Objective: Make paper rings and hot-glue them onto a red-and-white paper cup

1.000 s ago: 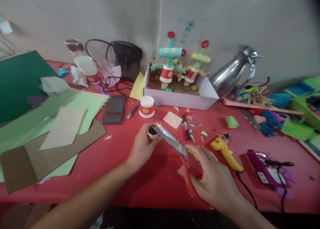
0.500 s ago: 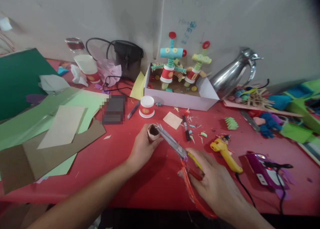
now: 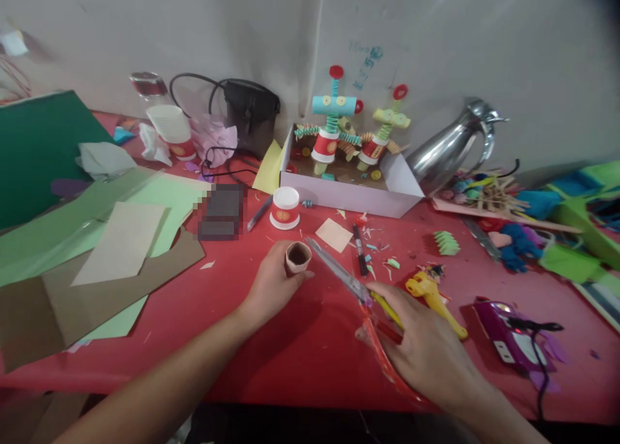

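My left hand (image 3: 274, 279) is wrapped round a short cardboard tube (image 3: 298, 255), its open end facing up toward me. In my right hand (image 3: 431, 340) is a pair of scissors (image 3: 346, 276) with red handles, a yellow part showing near the grip. The blades look closed together, and their tips lie just right of the tube's rim, apart from it. Behind the tube stands an upside-down red and white paper cup (image 3: 285, 208). A square of cream paper (image 3: 334, 235) and a black marker (image 3: 360, 250) lie beyond the blades.
Two paper-cup robot figures (image 3: 327, 145) stand in a white box (image 3: 349, 197) at the back. A steel jug (image 3: 455, 140) leans beside it. At right lie a yellow glue gun (image 3: 436, 298) and a purple power strip (image 3: 513, 340). Paper and cardboard sheets (image 3: 169, 260) cover the left.
The scissors have drawn back to the right, their tips leaving the tube's rim. My left hand still holds the tube, whose opening now faces me more.
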The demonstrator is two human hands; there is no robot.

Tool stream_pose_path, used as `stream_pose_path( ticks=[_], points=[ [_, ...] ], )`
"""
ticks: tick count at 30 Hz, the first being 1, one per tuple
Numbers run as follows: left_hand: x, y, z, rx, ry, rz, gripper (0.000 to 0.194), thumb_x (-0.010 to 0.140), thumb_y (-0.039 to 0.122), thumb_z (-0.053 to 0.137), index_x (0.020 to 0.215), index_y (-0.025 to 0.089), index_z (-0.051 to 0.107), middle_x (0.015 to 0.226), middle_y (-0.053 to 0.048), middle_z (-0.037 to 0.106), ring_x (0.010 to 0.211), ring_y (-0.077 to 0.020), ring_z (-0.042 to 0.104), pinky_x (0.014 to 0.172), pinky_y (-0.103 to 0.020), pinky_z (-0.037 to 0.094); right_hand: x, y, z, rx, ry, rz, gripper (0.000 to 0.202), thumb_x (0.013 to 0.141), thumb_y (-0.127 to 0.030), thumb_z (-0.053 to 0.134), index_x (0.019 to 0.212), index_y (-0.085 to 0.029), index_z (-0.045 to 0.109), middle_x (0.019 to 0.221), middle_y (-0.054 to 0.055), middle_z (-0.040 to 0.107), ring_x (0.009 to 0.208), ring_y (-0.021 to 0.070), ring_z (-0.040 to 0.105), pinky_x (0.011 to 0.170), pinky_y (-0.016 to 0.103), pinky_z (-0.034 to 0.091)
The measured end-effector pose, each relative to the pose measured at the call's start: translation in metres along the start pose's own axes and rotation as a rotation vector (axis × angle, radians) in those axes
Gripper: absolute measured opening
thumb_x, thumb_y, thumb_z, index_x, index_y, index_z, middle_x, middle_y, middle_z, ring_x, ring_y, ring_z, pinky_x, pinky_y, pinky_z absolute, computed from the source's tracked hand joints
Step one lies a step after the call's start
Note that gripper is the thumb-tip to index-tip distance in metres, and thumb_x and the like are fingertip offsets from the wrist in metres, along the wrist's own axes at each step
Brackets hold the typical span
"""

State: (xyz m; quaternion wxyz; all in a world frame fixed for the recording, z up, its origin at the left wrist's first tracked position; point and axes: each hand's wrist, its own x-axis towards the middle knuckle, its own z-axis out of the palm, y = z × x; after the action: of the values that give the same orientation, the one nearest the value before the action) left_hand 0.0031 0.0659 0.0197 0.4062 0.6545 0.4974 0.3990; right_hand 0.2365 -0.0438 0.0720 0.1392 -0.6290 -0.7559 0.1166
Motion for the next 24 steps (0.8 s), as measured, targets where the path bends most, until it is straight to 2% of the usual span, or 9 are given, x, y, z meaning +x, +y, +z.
stream_pose_path(
  ticks=[5,10,18,24],
  points=[
    [0.001,0.003,-0.003,-0.043,-0.068,-0.023,0.025,0.071,0.015,0.071,0.093,0.019,0.061,0.092,-0.001,0.066,0.086,-0.0183,0.061,0.081,-0.034,0.048,0.006,0.0,-0.005,-0.01,-0.022,0.005,0.052,0.09,-0.051,0.059,0.134,-0.025,0.047,0.126,0.013,0.067,0.102,0.0318,0.072,0.078,0.047,0.06],
    [0.003,0.006,-0.002,-0.072,-0.093,-0.027,0.02,0.07,0.013,0.069,0.087,0.019,0.059,0.088,-0.001,0.066,0.082,-0.0172,0.061,0.078,-0.032,0.049,0.015,0.0,0.0,0.004,-0.003,-0.028,0.055,0.09,-0.053,0.058,0.133,-0.021,0.05,0.125,0.014,0.068,0.107,0.0325,0.07,0.081,0.047,0.06],
    [0.004,0.004,-0.002,-0.081,-0.102,-0.032,0.026,0.071,0.015,0.07,0.095,0.018,0.062,0.096,-0.004,0.068,0.089,-0.0191,0.062,0.085,-0.036,0.048,0.014,-0.003,0.005,-0.12,0.048,-0.086,0.043,0.096,-0.043,0.05,0.131,-0.019,0.056,0.117,0.014,0.073,0.093,0.0303,0.075,0.067,0.044,0.062],
    [0.003,0.005,-0.003,-0.062,-0.088,-0.035,0.035,0.071,0.017,0.071,0.104,0.019,0.061,0.101,-0.004,0.069,0.095,-0.0202,0.064,0.088,-0.037,0.049,0.011,-0.002,0.006,-0.212,0.068,-0.119,0.042,0.097,-0.037,0.049,0.135,-0.02,0.054,0.118,0.013,0.073,0.094,0.0302,0.075,0.066,0.042,0.063]
  ],
)
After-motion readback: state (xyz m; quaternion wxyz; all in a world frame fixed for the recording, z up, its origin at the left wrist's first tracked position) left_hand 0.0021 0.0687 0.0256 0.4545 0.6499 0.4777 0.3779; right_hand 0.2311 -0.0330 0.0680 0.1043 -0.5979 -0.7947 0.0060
